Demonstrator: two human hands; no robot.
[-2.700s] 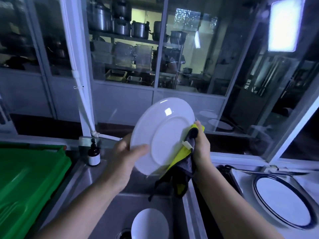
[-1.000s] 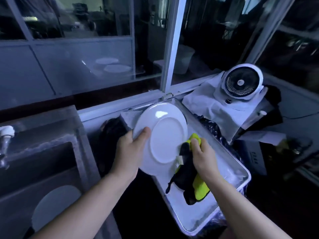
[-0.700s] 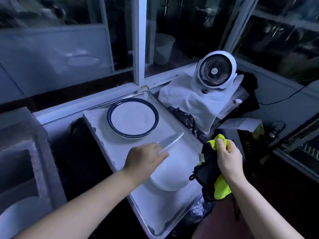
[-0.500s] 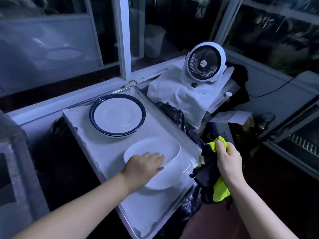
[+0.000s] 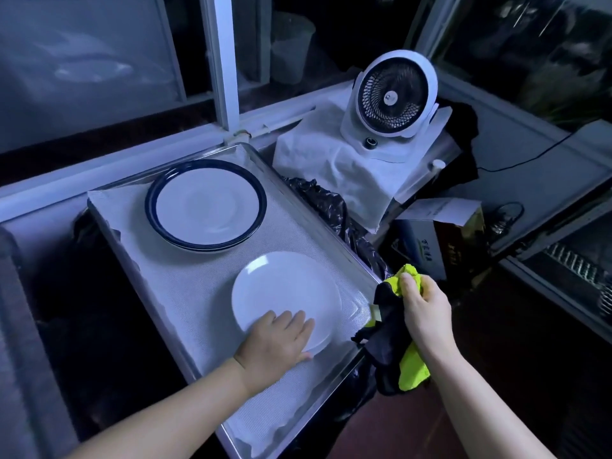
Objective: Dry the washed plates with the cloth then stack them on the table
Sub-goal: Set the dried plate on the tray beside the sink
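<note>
Two kinds of plate lie on a shallow, rectangular metal tray [image 5: 318, 224] whose floor is covered by a pale liner [image 5: 185, 293] with a fine woven grain. At the far end sits a stack of round blue-rimmed plates [image 5: 205, 207], several dark rims showing one under another along its near edge. Nearer lies a plain white plate [image 5: 286, 293], round, smooth and glossy, flat on the liner and well apart from the stack. A second edge shows under its near right rim, but whether that is another plate I cannot tell.

The left hand [image 5: 276, 342] rests palm down on the near edge of the white plate, fingers straight and close together on the glazed surface, thumb lying along the rim; it is released, not clenched. Its forearm reaches in from the lower left.

The right hand [image 5: 425, 313] hangs just beyond the tray's right rim, beside the white plate but not touching it. Its fingers and thumb are curled around a bunched cloth [image 5: 390, 342], soft and limp, black on one face and bright yellow-green on the other, with folds drooping below the fist.

Behind, a round white fan [image 5: 392, 97] with a black grille stands on crumpled white fabric.
</note>
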